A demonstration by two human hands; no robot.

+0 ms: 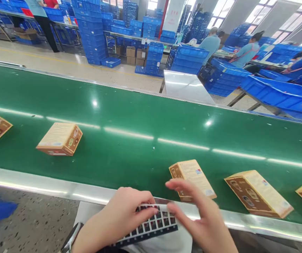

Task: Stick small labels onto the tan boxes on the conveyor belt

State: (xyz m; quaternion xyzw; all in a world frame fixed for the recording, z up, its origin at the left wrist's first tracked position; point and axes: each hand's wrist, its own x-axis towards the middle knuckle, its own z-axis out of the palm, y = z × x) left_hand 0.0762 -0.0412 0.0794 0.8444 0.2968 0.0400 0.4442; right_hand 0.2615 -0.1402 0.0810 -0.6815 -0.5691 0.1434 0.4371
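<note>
My left hand [126, 211] is closed over a white gridded tray [155, 225] with dark cells, held low near the belt's near edge. Its thumb and fingers press on the tray's upper side, and part of the tray is hidden under the hand. What fills the cells is too small to make out. My right hand [199, 214] is open, thumb and fingers spread apart, just right of the tray's end. Behind it a cream and brown carton [197, 175] lies on the green conveyor belt [130, 158], partly covered by the fingers.
More such cartons sit on the belt: one carton [258, 193] at right, another carton [60, 138] at left, others at both picture edges. A metal rail [48, 186] edges the belt. Across it stand a metal table [185, 84], stacked blue crates [90, 31] and several people.
</note>
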